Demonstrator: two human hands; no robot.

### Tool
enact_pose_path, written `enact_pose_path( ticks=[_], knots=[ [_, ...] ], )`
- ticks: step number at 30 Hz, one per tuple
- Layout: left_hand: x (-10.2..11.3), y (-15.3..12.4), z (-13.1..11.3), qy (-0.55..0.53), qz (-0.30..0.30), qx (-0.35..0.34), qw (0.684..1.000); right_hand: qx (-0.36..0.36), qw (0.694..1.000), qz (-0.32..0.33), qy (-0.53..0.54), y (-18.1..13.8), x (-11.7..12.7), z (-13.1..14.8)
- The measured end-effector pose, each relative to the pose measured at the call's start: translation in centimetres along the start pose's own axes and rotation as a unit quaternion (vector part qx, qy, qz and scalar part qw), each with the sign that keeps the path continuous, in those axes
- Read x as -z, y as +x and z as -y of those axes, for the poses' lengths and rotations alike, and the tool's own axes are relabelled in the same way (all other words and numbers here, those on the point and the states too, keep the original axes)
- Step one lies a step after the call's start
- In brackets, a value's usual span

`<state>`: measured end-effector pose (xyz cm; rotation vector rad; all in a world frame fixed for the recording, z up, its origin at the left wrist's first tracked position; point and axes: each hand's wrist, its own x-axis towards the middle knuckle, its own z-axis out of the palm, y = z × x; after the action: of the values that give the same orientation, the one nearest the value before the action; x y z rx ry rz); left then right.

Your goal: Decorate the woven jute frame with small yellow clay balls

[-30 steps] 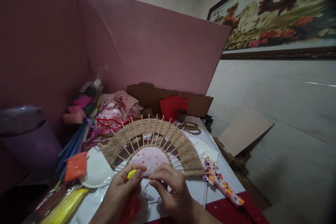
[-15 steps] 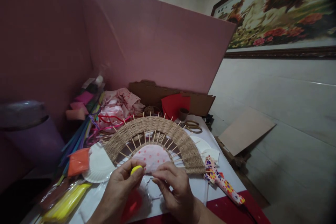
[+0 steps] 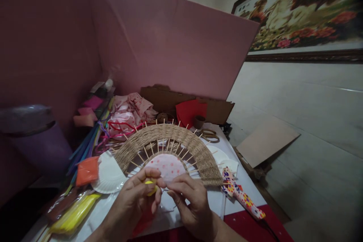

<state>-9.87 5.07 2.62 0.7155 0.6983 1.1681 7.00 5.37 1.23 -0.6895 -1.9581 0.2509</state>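
My left hand [image 3: 136, 202] is closed around a small yellow lump [image 3: 149, 184], pinched between thumb and fingers. My right hand [image 3: 188, 200] sits just to its right, fingertips bent in a pinch toward the lump; what they hold is too small to make out. Right behind both hands stands a half-round woven fan [image 3: 170, 143] of tan cord on thin wooden sticks, with a pink dotted centre [image 3: 167, 164]. Something red [image 3: 141, 221] lies under my left wrist.
A white paper plate [image 3: 106, 176] and an orange block [image 3: 86, 170] lie to the left, yellow packs [image 3: 72, 217] nearer. A flowered glue gun [image 3: 241, 196] lies to the right. Scissors [image 3: 208, 135], red paper [image 3: 188, 111], cardboard, pink cloth [image 3: 129, 113] and coloured sticks crowd the back. A purple bin [image 3: 36, 140] stands at left.
My left hand has turned and closed more around the yellow lump, bringing it nearer my right fingers. The view has shifted slightly; the fan stays put.
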Motion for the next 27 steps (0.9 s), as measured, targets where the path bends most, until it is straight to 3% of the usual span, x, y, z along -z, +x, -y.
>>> enact_pose_path(
  ticks=[5, 10, 14, 17, 20, 24, 27],
  knots=[
    [0.7, 0.0, 0.4, -0.017, -0.059, 0.037, 0.997, 0.002, 1.0, 0.004, 0.002, 0.0, 0.0, -0.1],
    [1.0, 0.4, 0.3, -0.036, -0.14, 0.031, 0.989, 0.005, 1.0, 0.009, 0.01, -0.1, 0.0, -0.3],
    [0.4, 0.2, -0.6, -0.075, -0.094, 0.044, 0.992, 0.006, 1.0, 0.011, 0.02, -0.1, -0.1, -0.3],
    [0.1, 0.0, -1.0, -0.054, -0.106, 0.055, 0.991, 0.005, 1.0, 0.01, 0.014, -0.2, -0.1, -0.2],
    [0.3, 0.0, -0.9, -0.043, -0.112, 0.067, 0.99, 0.004, 1.0, 0.008, 0.007, -0.2, -0.1, -0.3],
    [0.9, 0.4, -0.4, -0.099, -0.069, 0.067, 0.99, 0.004, 1.0, 0.01, 0.013, -0.2, -0.1, -0.5],
    [1.0, 0.6, -0.1, -0.074, -0.064, 0.084, 0.992, 0.003, 1.0, 0.009, 0.012, -0.1, -0.1, -0.4]
  ],
)
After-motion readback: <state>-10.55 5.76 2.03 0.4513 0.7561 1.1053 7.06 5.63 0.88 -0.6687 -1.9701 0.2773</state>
